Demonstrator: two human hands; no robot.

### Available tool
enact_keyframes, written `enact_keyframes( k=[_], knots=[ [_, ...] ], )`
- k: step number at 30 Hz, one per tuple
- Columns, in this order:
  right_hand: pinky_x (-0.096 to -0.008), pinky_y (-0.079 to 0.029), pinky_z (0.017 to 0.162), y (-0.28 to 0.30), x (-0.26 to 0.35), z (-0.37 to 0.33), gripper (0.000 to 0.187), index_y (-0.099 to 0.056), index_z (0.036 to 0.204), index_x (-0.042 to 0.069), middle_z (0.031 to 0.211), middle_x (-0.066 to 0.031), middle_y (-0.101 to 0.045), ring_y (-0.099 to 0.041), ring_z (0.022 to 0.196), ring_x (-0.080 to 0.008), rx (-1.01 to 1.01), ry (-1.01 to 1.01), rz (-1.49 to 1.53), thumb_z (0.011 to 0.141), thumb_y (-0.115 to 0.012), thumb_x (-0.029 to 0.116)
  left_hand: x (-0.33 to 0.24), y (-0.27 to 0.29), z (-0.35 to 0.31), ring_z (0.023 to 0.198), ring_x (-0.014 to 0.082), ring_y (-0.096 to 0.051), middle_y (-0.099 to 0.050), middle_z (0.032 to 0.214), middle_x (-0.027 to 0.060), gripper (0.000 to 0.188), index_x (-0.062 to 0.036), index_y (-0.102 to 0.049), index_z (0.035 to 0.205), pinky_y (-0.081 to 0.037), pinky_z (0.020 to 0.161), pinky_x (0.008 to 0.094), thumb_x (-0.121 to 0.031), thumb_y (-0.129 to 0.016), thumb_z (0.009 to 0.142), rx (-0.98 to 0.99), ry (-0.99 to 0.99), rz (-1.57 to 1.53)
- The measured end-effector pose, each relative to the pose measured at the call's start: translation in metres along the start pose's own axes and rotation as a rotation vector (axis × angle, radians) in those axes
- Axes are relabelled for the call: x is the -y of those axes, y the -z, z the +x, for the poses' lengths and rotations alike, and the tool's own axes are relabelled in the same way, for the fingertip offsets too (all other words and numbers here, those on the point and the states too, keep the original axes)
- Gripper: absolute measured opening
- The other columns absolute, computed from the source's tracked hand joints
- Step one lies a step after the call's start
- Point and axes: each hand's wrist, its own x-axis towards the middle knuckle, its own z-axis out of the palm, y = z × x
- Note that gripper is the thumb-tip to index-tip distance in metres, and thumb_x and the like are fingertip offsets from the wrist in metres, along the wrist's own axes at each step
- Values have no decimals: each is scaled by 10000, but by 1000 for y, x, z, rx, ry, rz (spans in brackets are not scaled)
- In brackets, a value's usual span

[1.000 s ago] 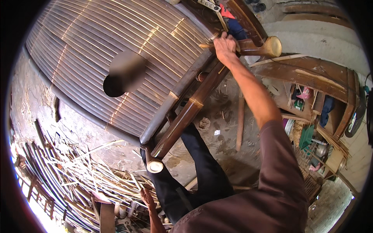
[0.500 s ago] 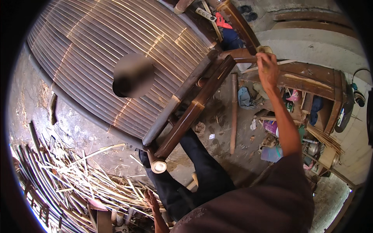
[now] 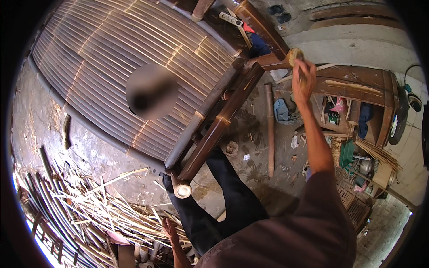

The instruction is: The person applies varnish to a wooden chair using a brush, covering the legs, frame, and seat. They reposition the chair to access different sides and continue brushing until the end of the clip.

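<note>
Dusty workshop floor; right hand (image 3: 303, 79) fingers wrap bamboo pole end (image 3: 295, 56).

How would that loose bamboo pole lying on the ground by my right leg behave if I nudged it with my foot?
The bamboo pole is round and straight, so it would probably roll sideways, though the rough, littered ground might stop it soon. It looks rigid, so it should move as one piece without bending. If hollow like the cut frame tube, it is likely light.
</note>
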Motion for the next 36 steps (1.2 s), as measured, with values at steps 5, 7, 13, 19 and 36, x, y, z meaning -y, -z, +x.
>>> enact_keyframes(
  k=[5,7,13,19,36],
  knots=[
    [-429,-486,756,23,-24,-27,149,-666,1020,111,911,-144,-597,-602,871,-327,87,-49,74,880,-620,130,4,-1,15,879,221,-552,-572,998,140,538,48,-458,1277,-456,773,349,-389,-470,964,53,7,79],
    [-392,-485,786,13,-51,17,198,-656,1060,77,924,-153,-621,-631,900,-314,9,28,51,886,-624,164,-2,-4,12,888,219,-550,-572,997,143,542,49,-467,1259,-453,777,350,-404,-478,963,66,-50,94],
    [-301,-468,752,-1,-118,37,247,-657,1072,96,1036,-29,-639,-614,864,-160,293,-978,726,929,-603,290,-21,-15,27,871,207,-544,-572,983,127,538,53,-493,1217,-452,765,340,-420,-492,960,94,-156,33],
    [-297,-453,659,37,-51,58,174,-686,968,110,765,-11,-594,-530,713,-109,336,-547,446,908,-611,255,-26,-26,28,945,212,-551,-560,1056,142,519,34,-434,1292,-461,816,330,-377,-474,978,80,-43,71],
    [-327,-505,802,41,-101,87,127,-692,949,64,949,-72,-699,-660,904,-210,567,-6,237,881,-612,136,-68,-28,38,887,201,-511,-552,991,123,493,19,-437,1296,-439,782,347,-348,-488,970,76,-122,42]
  ],
)
